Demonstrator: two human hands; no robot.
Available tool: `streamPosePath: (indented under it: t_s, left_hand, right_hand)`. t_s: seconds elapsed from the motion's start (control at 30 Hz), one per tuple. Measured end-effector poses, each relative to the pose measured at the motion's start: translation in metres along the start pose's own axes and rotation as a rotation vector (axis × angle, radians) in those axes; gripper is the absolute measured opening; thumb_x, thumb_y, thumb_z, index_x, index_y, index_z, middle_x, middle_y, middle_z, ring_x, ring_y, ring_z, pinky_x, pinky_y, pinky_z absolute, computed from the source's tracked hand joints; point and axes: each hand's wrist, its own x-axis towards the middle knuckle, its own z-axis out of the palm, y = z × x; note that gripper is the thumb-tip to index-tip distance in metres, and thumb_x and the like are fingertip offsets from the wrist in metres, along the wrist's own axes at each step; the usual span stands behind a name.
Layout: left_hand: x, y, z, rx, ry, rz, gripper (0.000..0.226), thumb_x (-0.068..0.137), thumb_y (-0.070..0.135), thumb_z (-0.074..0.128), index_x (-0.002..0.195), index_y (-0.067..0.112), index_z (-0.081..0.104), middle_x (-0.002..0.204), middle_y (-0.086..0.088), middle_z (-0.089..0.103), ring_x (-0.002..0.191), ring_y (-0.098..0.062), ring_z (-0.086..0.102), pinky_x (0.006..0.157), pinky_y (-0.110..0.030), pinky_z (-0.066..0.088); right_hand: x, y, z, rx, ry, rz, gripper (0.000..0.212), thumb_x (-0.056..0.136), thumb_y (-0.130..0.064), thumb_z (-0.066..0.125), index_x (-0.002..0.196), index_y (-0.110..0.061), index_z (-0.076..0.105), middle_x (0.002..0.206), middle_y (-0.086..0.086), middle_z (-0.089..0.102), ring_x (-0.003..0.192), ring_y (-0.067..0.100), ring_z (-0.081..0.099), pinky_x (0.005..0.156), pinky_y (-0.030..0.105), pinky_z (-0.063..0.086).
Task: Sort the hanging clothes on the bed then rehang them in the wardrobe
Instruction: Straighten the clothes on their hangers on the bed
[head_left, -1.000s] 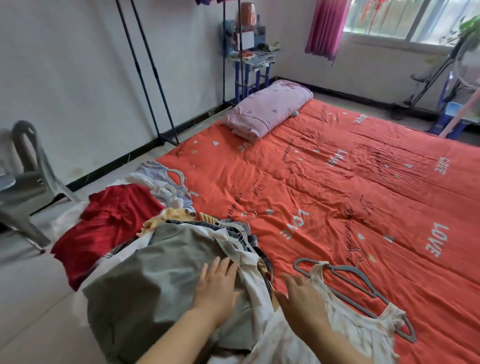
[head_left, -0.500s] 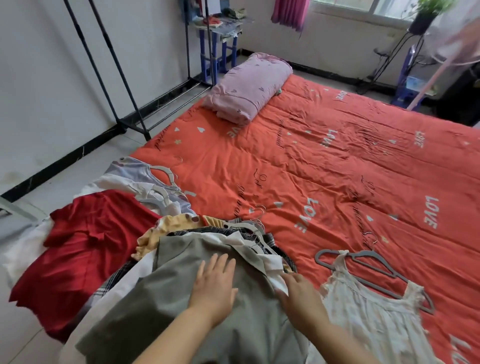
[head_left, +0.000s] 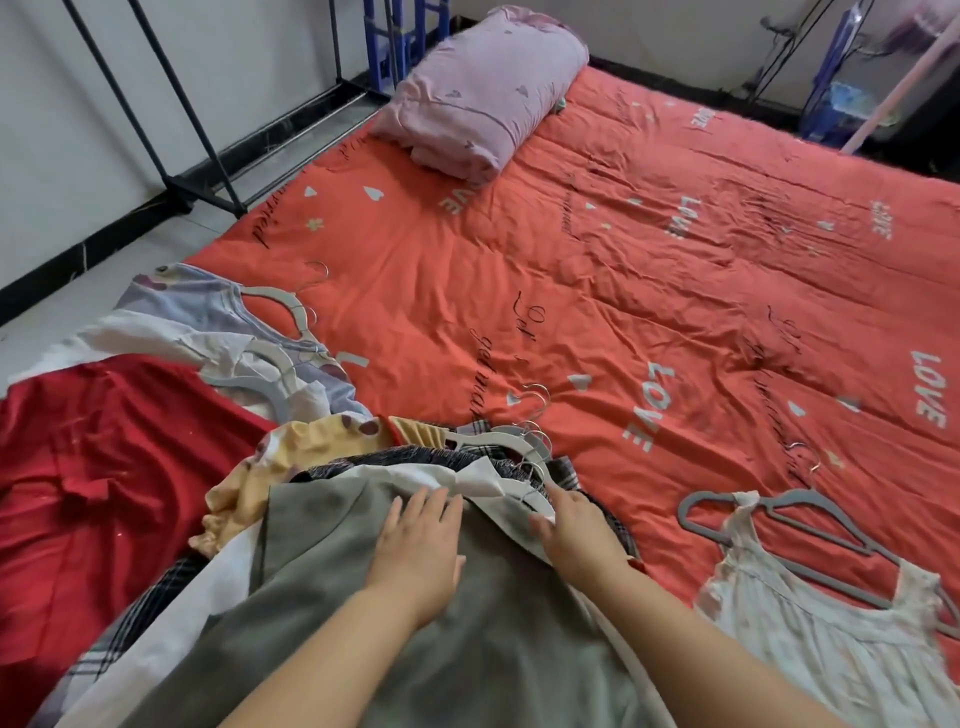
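We find the grey garment (head_left: 467, 649) topmost on the pile of hangered clothes. The left hand (head_left: 421, 551) lies flat on it with fingers straight, and the right hand (head_left: 576, 535) is at its collar beside a white hanger (head_left: 524, 493); whether those fingers pinch the cloth we cannot tell. Left of the grey garment lies a red garment (head_left: 104, 467), right of it a white dress (head_left: 831, 649) on a grey hanger (head_left: 779, 525), and beyond it the orange quilt (head_left: 623, 286) bears a pink roll (head_left: 488, 88).

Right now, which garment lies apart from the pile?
The white top on the grey hanger, alone on the quilt beside the right hand; all others overlap in one heap.
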Motion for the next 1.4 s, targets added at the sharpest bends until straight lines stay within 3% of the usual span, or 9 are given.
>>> streamPosePath:
  t_s: [0.23, 0.4, 0.7, 0.8, 0.87, 0.93, 1.1, 1.27, 1.4]
  left_hand:
    - [0.032, -0.010, 0.030, -0.023, -0.043, -0.012, 0.066, 0.097, 0.036, 0.039, 0.149, 0.017, 0.004, 0.157, 0.000, 0.003, 0.145, -0.020, 0.001, 0.118, -0.039, 0.001]
    - [0.038, -0.010, 0.025, -0.001, 0.003, -0.005, 0.064, 0.099, 0.036, 0.036, 0.149, 0.017, 0.001, 0.157, 0.001, 0.003, 0.145, -0.019, 0.000, 0.116, -0.038, 0.002]
    - [0.008, -0.004, -0.025, -0.027, 0.066, 0.044, 0.055, 0.099, 0.039, 0.033, 0.149, 0.030, 0.011, 0.139, 0.006, 0.040, 0.136, -0.013, 0.026, 0.115, -0.043, -0.006]
    - [-0.014, -0.005, -0.047, -0.128, 0.176, 0.121, 0.047, 0.096, 0.032, 0.046, 0.141, 0.030, 0.036, 0.118, 0.003, 0.057, 0.121, -0.019, 0.046, 0.114, -0.041, 0.016]
    - [-0.031, -0.003, -0.067, -0.176, 0.268, 0.168, 0.041, 0.082, 0.028, 0.058, 0.122, 0.027, 0.061, 0.092, 0.000, 0.068, 0.093, -0.025, 0.063, 0.091, -0.040, 0.045]
    - [-0.053, 0.002, -0.085, -0.229, 0.291, 0.201, 0.040, 0.071, 0.029, 0.061, 0.109, 0.025, 0.068, 0.084, 0.001, 0.070, 0.081, -0.026, 0.067, 0.078, -0.039, 0.052]
    - [-0.115, 0.037, -0.130, -0.309, 0.413, 0.185, 0.039, 0.071, 0.029, 0.057, 0.108, 0.028, 0.070, 0.091, 0.005, 0.072, 0.087, -0.022, 0.066, 0.080, -0.039, 0.047]
    - [-0.154, 0.076, -0.170, -0.400, 0.532, 0.244, 0.041, 0.073, 0.028, 0.057, 0.112, 0.026, 0.069, 0.084, 0.003, 0.070, 0.077, -0.025, 0.065, 0.076, -0.043, 0.050]
    - [-0.175, 0.114, -0.197, -0.428, 0.561, 0.374, 0.044, 0.072, 0.028, 0.060, 0.115, 0.024, 0.067, 0.088, -0.001, 0.070, 0.080, -0.026, 0.065, 0.078, -0.040, 0.050]
  right_hand:
    - [0.053, -0.006, 0.024, 0.305, 0.036, 0.189, 0.040, 0.096, -0.022, 0.045, 0.132, -0.006, 0.038, 0.115, 0.016, 0.060, 0.107, 0.033, 0.055, 0.077, 0.034, 0.038]
    - [0.056, -0.007, 0.021, 0.874, 0.158, 0.284, 0.006, 0.091, -0.019, 0.052, 0.089, -0.017, 0.057, 0.073, -0.004, 0.053, 0.076, 0.018, 0.053, 0.063, 0.027, 0.036]
    - [-0.013, -0.037, -0.049, 1.270, 0.245, 0.158, 0.013, 0.090, -0.008, 0.062, 0.100, -0.004, 0.068, 0.076, 0.009, 0.063, 0.057, 0.009, 0.053, 0.047, 0.013, 0.041]
    - [-0.044, -0.047, -0.073, 1.291, 0.272, 0.088, 0.011, 0.089, -0.004, 0.061, 0.096, -0.006, 0.069, 0.073, 0.009, 0.063, 0.056, 0.009, 0.055, 0.050, 0.014, 0.044]
    - [-0.066, -0.051, -0.088, 1.312, 0.288, 0.036, 0.013, 0.089, -0.001, 0.060, 0.093, -0.009, 0.070, 0.072, 0.008, 0.064, 0.054, 0.006, 0.058, 0.053, 0.015, 0.046]
    - [-0.089, -0.052, -0.104, 1.330, 0.297, -0.010, 0.013, 0.088, 0.000, 0.061, 0.094, -0.008, 0.070, 0.075, 0.008, 0.066, 0.058, 0.007, 0.061, 0.056, 0.016, 0.049]
    - [-0.157, -0.039, -0.130, 0.994, 0.409, -0.145, 0.035, 0.089, -0.010, 0.062, 0.120, -0.025, 0.061, 0.088, -0.006, 0.068, 0.075, 0.005, 0.062, 0.076, 0.023, 0.049]
    - [-0.242, -0.017, -0.122, 0.567, 0.490, -0.272, 0.070, 0.088, -0.033, 0.062, 0.141, -0.044, 0.018, 0.132, -0.022, 0.043, 0.120, -0.005, 0.041, 0.103, 0.018, 0.032]
    - [-0.289, 0.006, -0.125, 0.130, 0.766, -0.262, 0.105, 0.064, -0.033, 0.082, 0.148, -0.033, 0.020, 0.136, -0.003, 0.049, 0.118, 0.014, 0.048, 0.098, 0.034, 0.042]
